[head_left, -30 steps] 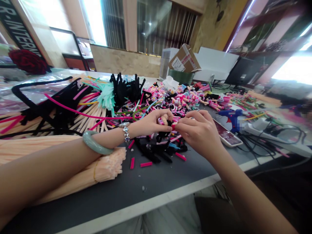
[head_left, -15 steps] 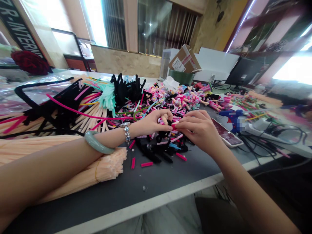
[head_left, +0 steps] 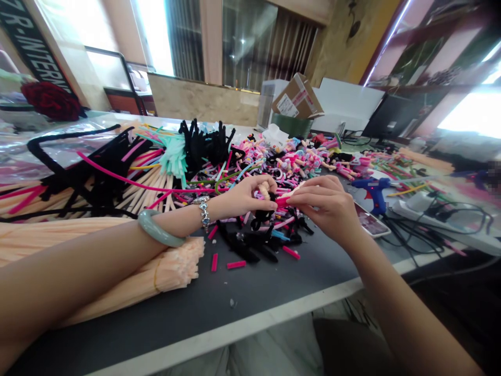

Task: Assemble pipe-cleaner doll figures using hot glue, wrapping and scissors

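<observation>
My left hand, with a bracelet and a pale green bangle on its arm, curls round a small pipe-cleaner figure in cream and black. From the figure's right side a bright pink piece reaches across to my right hand. Thumb and fingers of that hand are pinched on the pink end, and a pale bit shows by the fingertips. Beneath the hands lie black pipe cleaners and short cut pink pieces. Fingers hide much of the figure.
A thick bundle of peach pipe cleaners lies under my left forearm. A blue glue gun and a phone are at the right, near cables and a power strip. Behind the hands is a heap of small colourful figures.
My right hand has shifted slightly right, away from my left hand, and more of the pink piece shows between them. My left hand keeps its grip on the figure.
</observation>
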Demonstrator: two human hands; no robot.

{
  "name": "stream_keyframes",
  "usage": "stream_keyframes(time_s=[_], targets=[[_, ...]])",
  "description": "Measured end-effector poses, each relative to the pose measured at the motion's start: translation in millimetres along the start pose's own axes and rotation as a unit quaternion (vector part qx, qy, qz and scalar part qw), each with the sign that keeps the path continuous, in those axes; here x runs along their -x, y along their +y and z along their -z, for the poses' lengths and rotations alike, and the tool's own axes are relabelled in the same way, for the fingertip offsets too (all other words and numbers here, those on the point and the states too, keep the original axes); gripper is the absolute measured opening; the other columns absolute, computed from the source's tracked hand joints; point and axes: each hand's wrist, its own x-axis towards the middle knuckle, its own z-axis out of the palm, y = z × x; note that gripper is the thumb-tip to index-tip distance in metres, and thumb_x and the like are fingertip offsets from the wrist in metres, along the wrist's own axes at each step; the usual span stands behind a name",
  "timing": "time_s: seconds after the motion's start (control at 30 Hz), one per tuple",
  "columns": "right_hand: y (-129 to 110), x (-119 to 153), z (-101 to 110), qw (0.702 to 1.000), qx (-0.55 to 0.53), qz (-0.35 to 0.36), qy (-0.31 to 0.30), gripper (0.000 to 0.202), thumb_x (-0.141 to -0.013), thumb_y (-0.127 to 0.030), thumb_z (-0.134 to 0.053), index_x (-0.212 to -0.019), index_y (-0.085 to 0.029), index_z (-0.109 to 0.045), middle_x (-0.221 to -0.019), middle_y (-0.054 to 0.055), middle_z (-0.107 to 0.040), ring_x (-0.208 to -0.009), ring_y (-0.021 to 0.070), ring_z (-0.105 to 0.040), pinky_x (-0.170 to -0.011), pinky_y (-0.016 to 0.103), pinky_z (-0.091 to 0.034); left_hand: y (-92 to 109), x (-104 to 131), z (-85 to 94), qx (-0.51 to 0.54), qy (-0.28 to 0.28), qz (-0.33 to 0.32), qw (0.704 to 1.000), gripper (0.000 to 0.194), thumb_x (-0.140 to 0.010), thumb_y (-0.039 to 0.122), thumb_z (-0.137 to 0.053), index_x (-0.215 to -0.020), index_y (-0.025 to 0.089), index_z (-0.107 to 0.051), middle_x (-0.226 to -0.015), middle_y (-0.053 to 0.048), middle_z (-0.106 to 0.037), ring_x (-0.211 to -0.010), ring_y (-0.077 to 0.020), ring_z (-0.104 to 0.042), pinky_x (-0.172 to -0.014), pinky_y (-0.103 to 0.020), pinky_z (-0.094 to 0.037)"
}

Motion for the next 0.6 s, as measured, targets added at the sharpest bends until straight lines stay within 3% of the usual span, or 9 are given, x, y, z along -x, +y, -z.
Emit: stream_keyframes(time_s=[0.2,0.33,0.4,0.47,0.53,0.6], targets=[[8,0,13,0.997,-0.031,-0.056,0.037,0.008,-0.082,-0.024,-0.066,-0.085,-0.026,-0.074,-0.082,0.001,-0.073,-0.086,0.0186,-0.062,-0.081,0.035,-0.047,-5,-2,2.6,-0.034,0.009,-0.020,0.999,0.028,-0.071,0.031,-0.073,-0.085,0.015,-0.053,-0.068,0.006,-0.043,-0.060,-0.0053,-0.042,-0.061,-0.020,-0.040],[33,9,44,0.980,0.098,-0.143,0.092,0.009,-0.080,-0.022,-0.066,-0.084,-0.019,-0.073,-0.083,0.007,-0.072,-0.083,0.0191,-0.063,-0.078,0.032,-0.046,-7,-2,3.6,-0.045,0.018,-0.030,0.998,0.029,-0.072,0.032,-0.072,-0.088,0.016,-0.053,-0.064,0.007,-0.043,-0.062,-0.0069,-0.044,-0.065,-0.021,-0.041],[49,18,64,0.955,0.174,-0.227,0.076,0.010,-0.077,-0.023,-0.067,-0.083,-0.018,-0.074,-0.085,0.009,-0.072,-0.081,0.0194,-0.063,-0.076,0.031,-0.044,-7,-2,3.7,-0.050,0.015,-0.034,0.998,0.029,-0.073,0.032,-0.071,-0.088,0.016,-0.052,-0.063,0.007,-0.043,-0.062,-0.0071,-0.044,-0.066,-0.022,-0.041],[68,29,82,0.912,0.222,-0.341,0.047,0.008,-0.073,-0.020,-0.068,-0.078,-0.017,-0.073,-0.075,0.008,-0.070,-0.070,0.0173,-0.060,-0.071,0.031,-0.040,-5,-2,3.8,-0.066,0.015,-0.035,0.997,0.028,-0.073,0.031,-0.071,-0.088,0.016,-0.053,-0.064,0.007,-0.044,-0.064,-0.0078,-0.045,-0.068,-0.023,-0.041],[89,41,96,0.851,0.241,-0.465,-0.023,0.006,-0.063,-0.018,-0.075,-0.067,-0.016,-0.072,-0.058,0.004,-0.062,-0.057,0.0151,-0.052,-0.064,0.032,-0.036,-4,-2,3.9,-0.081,0.017,-0.036,0.996,0.028,-0.073,0.031,-0.071,-0.086,0.016,-0.052,-0.065,0.006,-0.045,-0.066,-0.0088,-0.046,-0.069,-0.024,-0.041],[111,54,104,0.777,0.247,-0.566,-0.124,0.018,-0.052,-0.025,-0.082,-0.051,-0.015,-0.067,-0.042,0.000,-0.049,-0.045,0.0129,-0.040,-0.057,0.034,-0.032,-3,-2,4.0,-0.086,0.018,-0.037,0.995,0.028,-0.073,0.031,-0.071,-0.085,0.016,-0.052,-0.064,0.007,-0.045,-0.066,-0.0093,-0.046,-0.070,-0.024,-0.040]])
